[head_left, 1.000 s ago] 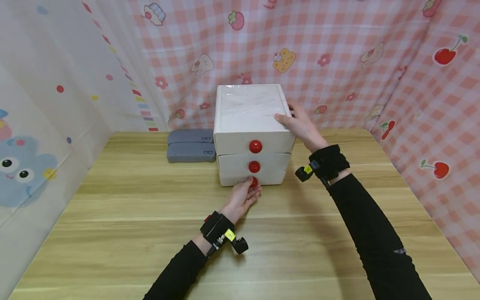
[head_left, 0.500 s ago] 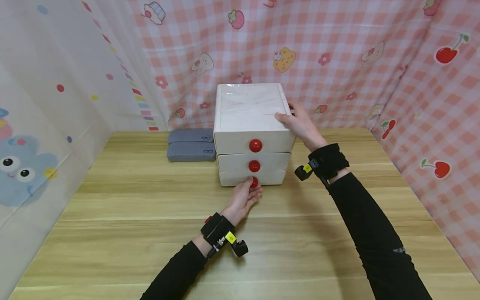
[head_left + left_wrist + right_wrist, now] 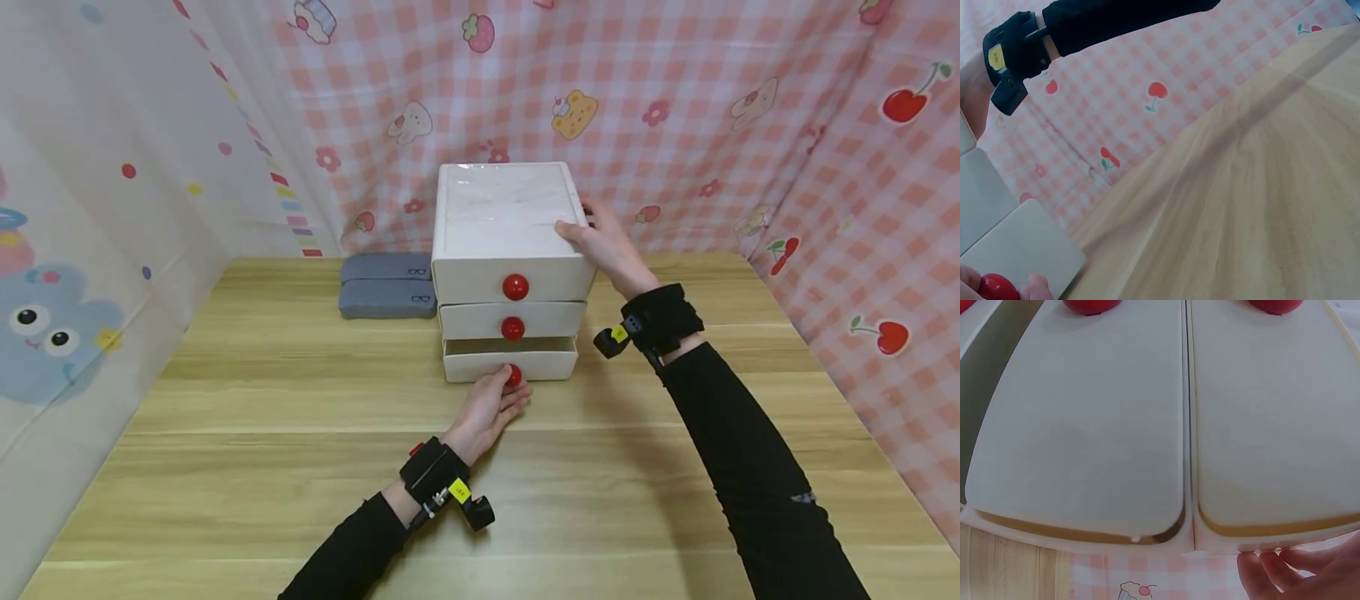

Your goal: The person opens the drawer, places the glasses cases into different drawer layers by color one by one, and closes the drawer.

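Observation:
A white drawer cabinet (image 3: 510, 212) with three stacked drawers and round red knobs stands on the table. My left hand (image 3: 483, 414) pinches the red knob (image 3: 513, 376) of the bottom drawer (image 3: 471, 367), which sticks out a little from the front. A narrow strip of its inside shows; what lies deeper is hidden. My right hand (image 3: 611, 247) holds the cabinet's upper right edge, thumb on top and the other fingers against the side. In the right wrist view, those fingertips (image 3: 1249, 561) touch the side wall. The top drawer (image 3: 472, 282) and middle drawer (image 3: 472, 321) are pushed in.
Two grey glasses cases (image 3: 386, 298) lie side by side just left of the cabinet, close to it. The wooden table (image 3: 262, 467) is bordered by a pink checked curtain (image 3: 675, 167) behind and at the right, and a pale patterned one at the left.
The bottom drawer has slid out toward me, with my left hand pulling back on its knob. My right hand keeps its place on the cabinet. The head view has shifted slightly.

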A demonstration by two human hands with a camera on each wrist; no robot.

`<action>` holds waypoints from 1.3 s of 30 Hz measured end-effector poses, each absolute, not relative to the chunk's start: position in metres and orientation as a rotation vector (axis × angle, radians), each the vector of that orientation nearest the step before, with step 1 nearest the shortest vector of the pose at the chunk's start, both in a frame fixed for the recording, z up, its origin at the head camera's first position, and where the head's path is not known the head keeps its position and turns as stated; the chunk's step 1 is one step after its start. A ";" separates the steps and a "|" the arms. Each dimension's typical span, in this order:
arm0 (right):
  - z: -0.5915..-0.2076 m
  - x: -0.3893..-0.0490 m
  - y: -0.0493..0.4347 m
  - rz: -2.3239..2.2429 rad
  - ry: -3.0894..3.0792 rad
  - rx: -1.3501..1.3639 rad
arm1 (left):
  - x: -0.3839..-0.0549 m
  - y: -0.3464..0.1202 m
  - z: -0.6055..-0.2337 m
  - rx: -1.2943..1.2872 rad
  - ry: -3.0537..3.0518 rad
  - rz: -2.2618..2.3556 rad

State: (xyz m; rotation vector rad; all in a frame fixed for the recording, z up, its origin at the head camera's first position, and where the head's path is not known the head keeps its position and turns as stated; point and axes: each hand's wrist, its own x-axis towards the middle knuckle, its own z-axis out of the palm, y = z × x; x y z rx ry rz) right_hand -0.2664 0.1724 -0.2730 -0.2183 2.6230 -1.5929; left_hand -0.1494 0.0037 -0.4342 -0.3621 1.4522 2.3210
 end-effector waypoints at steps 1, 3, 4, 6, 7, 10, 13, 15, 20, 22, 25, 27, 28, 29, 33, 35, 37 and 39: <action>-0.274 -0.266 0.172 -1.591 2.621 -0.215 | -0.148 0.003 -0.434 -0.364 1.450 2.320; -0.275 -0.266 0.172 -1.593 2.611 -0.207 | -0.143 0.003 -0.434 -0.362 1.445 2.317; -0.275 -0.266 0.172 -1.590 2.608 -0.196 | -0.141 0.003 -0.434 -0.359 1.447 2.313; -0.275 -0.266 0.172 -1.586 2.606 -0.176 | -0.137 0.002 -0.434 -0.350 1.454 2.303; -0.276 -0.266 0.172 -1.586 2.605 -0.171 | -0.135 0.002 -0.434 -0.351 1.455 2.295; -0.275 -0.266 0.172 -1.586 2.604 -0.165 | -0.129 0.001 -0.433 -0.349 1.469 2.275; -0.274 -0.266 0.172 -1.595 2.599 -0.175 | -0.123 0.001 -0.432 -0.357 1.482 2.252; -0.274 -0.266 0.172 -1.596 2.596 -0.176 | -0.119 0.000 -0.430 -0.352 1.489 2.240; -0.273 -0.266 0.174 -1.602 2.592 -0.182 | -0.110 0.000 -0.429 -0.326 1.488 2.233; -0.273 -0.266 0.174 -1.601 2.593 -0.185 | -0.107 -0.001 -0.429 -0.322 1.487 2.238; -0.274 -0.266 0.173 -1.606 2.593 -0.195 | -0.105 -0.001 -0.428 -0.329 1.483 2.252; -0.274 -0.266 0.173 -1.604 2.597 -0.192 | -0.104 -0.001 -0.428 -0.340 1.487 2.253; -0.274 -0.266 0.172 -1.607 2.597 -0.195 | -0.104 -0.001 -0.428 -0.342 1.488 2.256; -0.274 -0.266 0.172 -1.610 2.596 -0.196 | -0.103 -0.001 -0.428 -0.346 1.487 2.258; -0.273 -0.265 0.172 -1.613 2.595 -0.195 | -0.103 -0.001 -0.428 -0.347 1.485 2.259; -0.272 -0.265 0.173 -1.612 2.593 -0.190 | -0.103 -0.001 -0.428 -0.346 1.484 2.254; -0.272 -0.265 0.173 -1.611 2.592 -0.185 | -0.104 -0.001 -0.427 -0.338 1.481 2.251; -0.272 -0.265 0.174 -1.609 2.596 -0.181 | -0.106 -0.001 -0.425 -0.317 1.480 2.249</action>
